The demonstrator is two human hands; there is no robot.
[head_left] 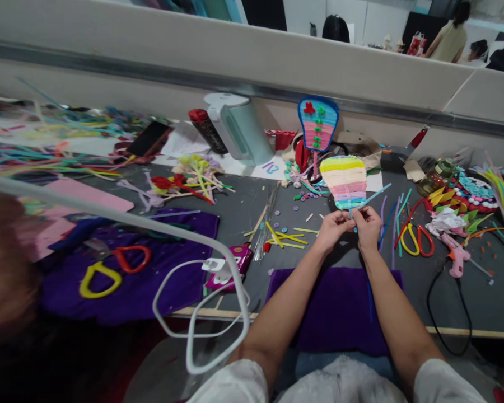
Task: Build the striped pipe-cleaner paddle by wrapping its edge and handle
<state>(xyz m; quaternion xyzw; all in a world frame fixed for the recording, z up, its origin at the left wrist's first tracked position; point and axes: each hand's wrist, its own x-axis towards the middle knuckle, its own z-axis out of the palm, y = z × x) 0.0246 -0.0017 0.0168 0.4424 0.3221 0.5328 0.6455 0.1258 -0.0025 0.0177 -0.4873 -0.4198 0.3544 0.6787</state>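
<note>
Both hands meet at centre of the grey table (243, 212). Left hand (335, 226) and right hand (368, 225) touch each other, fingers pressed together in a pinching grip on the bottom tip of a fan-shaped panel of pastel striped pipe cleaners (346, 182), yellow at top, pink mid, teal at base. Panel stands tilted up from the hands toward 12 o'clock. A light blue pipe cleaner (376, 196) sticks out from the pinch point toward 2 o'clock. Behind the panel, at 12 o'clock, a finished blue-rimmed fan with pink stripes and a red flower (318, 124) stands upright. Purple felt cloth (340, 308) lies at 6 o'clock under the forearms. Loose yellow pipe cleaner pieces (283, 238) lie at 9 o'clock from the hands, near. Yellow-and-red handled scissors (415, 240) sit at 3 o'clock, just beside the right hand; pink glue gun (456, 257) further out at 3 o'clock. White-and-green kettle (239, 129) at 11 o'clock, well apart. Second purple cloth (159, 268) at 9 o'clock carries another yellow-and-red scissors (113, 268). White cable (193, 313) loops in the foreground at 8 o'clock.
</note>
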